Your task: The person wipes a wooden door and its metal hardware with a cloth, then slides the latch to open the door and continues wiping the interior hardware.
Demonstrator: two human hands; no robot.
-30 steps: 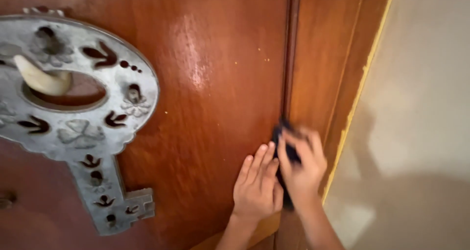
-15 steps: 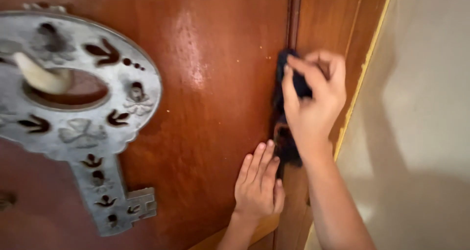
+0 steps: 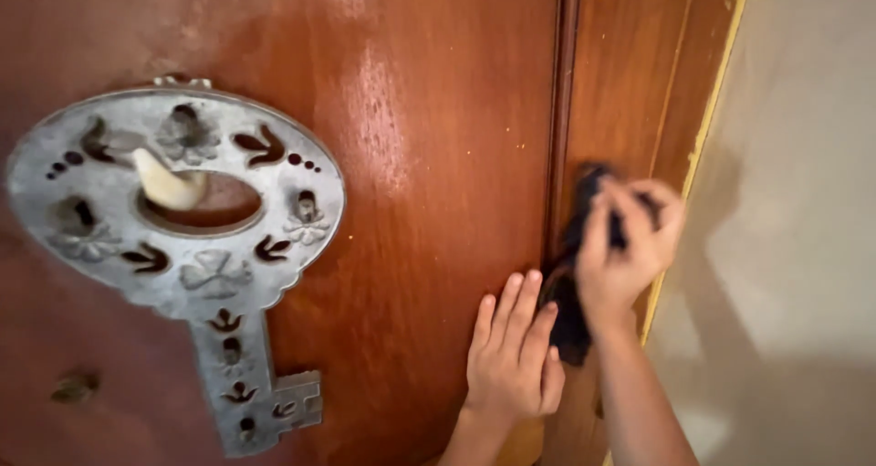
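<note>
My right hand (image 3: 630,247) grips a dark cloth (image 3: 570,293) and presses it against the gap between the glossy brown wooden door (image 3: 429,156) and its wooden frame (image 3: 620,92). My left hand (image 3: 514,356) lies flat on the door just left of the gap, fingers together and pointing up, right beside the cloth's lower end. The cloth hangs down below my right hand.
A large grey metal key-shaped ornament (image 3: 196,247) with cut-out patterns hangs on the door from a pale hook (image 3: 164,185). A beige wall (image 3: 803,219) runs along the right of the frame, with a yellowish edge strip between them.
My right hand with the cloth went up along the gap, then came back down a little. The view shifted so the key ornament sits lower and further right. My left hand stayed flat on the door.
</note>
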